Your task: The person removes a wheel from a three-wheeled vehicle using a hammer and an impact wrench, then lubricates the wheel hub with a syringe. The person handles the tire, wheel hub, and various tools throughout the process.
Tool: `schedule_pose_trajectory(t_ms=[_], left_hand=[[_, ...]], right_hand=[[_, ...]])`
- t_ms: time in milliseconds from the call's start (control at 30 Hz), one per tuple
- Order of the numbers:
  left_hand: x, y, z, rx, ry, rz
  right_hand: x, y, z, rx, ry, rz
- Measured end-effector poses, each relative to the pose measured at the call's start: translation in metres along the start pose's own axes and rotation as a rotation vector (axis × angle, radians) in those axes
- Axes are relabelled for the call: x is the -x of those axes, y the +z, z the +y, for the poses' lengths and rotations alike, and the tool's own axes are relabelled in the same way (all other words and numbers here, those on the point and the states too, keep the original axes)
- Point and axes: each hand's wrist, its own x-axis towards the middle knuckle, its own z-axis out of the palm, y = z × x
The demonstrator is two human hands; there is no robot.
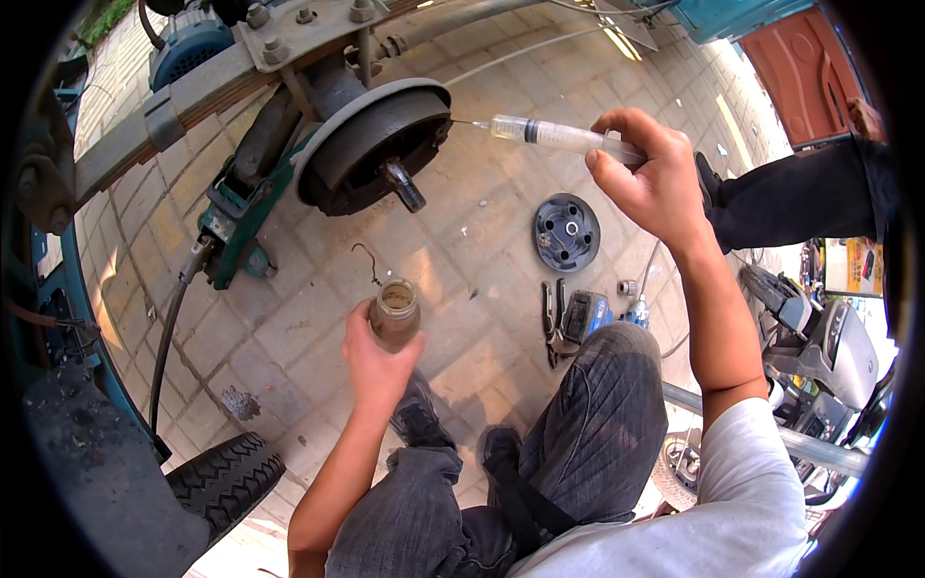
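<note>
My right hand grips a clear syringe by its rear end. The syringe's thin needle points left, its tip beside the edge of the brake assembly on the raised axle. Whether the tip touches cannot be made out. My left hand is wrapped round a small open glass bottle, held upright in front of my knees below the axle stub. The bottle's mouth faces up, and its glass looks brownish. Just above the bottle, a thin bent wire shows against the paving.
A green jack stands under the axle. On the paving lie a round black drum, pliers and a blue-black power tool. A tyre is at lower left. Another person's dark-clothed leg is at right, near a parked scooter.
</note>
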Motion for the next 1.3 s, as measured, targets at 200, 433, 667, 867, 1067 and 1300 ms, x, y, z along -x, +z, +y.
schedule_pose_trajectory(t_ms=[200,433,667,867,1067,1300], left_hand=[[0.0001,0.0012,-0.0009,-0.004,0.005,-0.003],[-0.0003,0.0013,-0.0004,0.004,-0.004,-0.009],[-0.0003,0.0005,0.0008,0.007,0.001,0.005],[-0.0008,0.0002,-0.0004,0.013,0.005,0.01],[-0.0015,0.001,0.0007,0.015,0.01,0.006],[-0.0023,0.0009,0.0003,0.007,0.001,-0.005]], right_hand=[[0.0006,-0.0006,-0.0023,-0.019,0.0,-0.01],[0.0017,0.0008,-0.0034,-0.026,0.003,-0.014],[0.005,0.001,0.0005,0.004,-0.023,0.011],[0.0057,0.0015,0.0001,0.008,-0.013,0.013],[0.0067,0.0021,0.0009,-0.009,-0.008,0.029],[0.0057,0.0041,0.0017,-0.018,-0.005,0.027]])
